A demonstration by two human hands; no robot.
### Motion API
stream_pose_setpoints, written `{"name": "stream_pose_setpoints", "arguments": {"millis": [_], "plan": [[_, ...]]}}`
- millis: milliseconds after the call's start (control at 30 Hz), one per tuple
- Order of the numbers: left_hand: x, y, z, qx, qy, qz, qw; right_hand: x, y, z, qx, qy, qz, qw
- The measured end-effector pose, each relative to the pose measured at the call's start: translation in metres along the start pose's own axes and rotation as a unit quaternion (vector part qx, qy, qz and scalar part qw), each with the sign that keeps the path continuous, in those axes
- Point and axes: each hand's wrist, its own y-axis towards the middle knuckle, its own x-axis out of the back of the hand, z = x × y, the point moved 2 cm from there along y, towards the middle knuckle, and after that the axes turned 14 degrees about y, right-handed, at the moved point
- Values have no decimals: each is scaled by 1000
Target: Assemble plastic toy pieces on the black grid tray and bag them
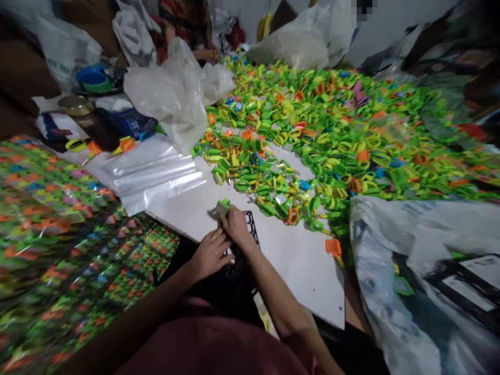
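The right hand [236, 226] pinches a small green plastic piece [223, 205] at its fingertips, just in from the near edge of the desk [300, 265], beside a black lattice tray [252, 225] that the hand partly covers. The left hand [211, 252] lies close by with its fingers half curled, and I cannot tell whether it grips anything. For a piece this small, a light pinch on its sides should serve better than a hard squeeze, since thin plastic may flex or slip. The left hand would do well to steady it from below, and the black tray, lying right at the near edge, could tip if leaned on, so pressure is best kept over the board. Turning the piece toward the head view would help, as the fingers hide much of it. The white desk shows bare along its near edge out to its near right corner, where a lone orange piece [333, 247] sits just inside the right edge. A heap of green, yellow and orange pieces [289, 130] fills the far part; flat clear bags [156, 172] lie across the left end, with a gold-lidded jar [76, 105] beyond. A white plastic sack [375, 260] slumps past the right edge, and another person [187, 21] is at the far side.
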Motion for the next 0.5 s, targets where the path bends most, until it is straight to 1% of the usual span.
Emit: {"name": "stream_pose_setpoints", "arguments": {"millis": [67,100,167,200,233,267,300,367,433,500], "plan": [[13,-1,7,-11,-29,13,999,3,4,2,-19,-3,10,1000],[20,-5,13,1,-42,-1,999,4,4,2,-27,0,9,1000],[28,-25,27,73,-30,-34,996,6,2,1,-27,9,3,1000],[28,-39,33,117,-11,-39,992,6,-1,2,-25,17,-3,1000],[26,-55,37,153,10,-32,988,7,-3,2,-23,27,-10,999],[20,-70,38,172,26,-13,985,7,-6,3,-22,36,-18,999],[12,-84,38,175,32,8,984,7,-9,5,-22,42,-23,999],[-11,-101,30,135,48,61,988,7,-13,8,-16,47,-23,998],[-35,-103,19,80,81,118,987,10,-18,9,0,39,-6,999],[-54,-93,10,39,114,156,980,20,-24,3,21,17,21,999]]}}
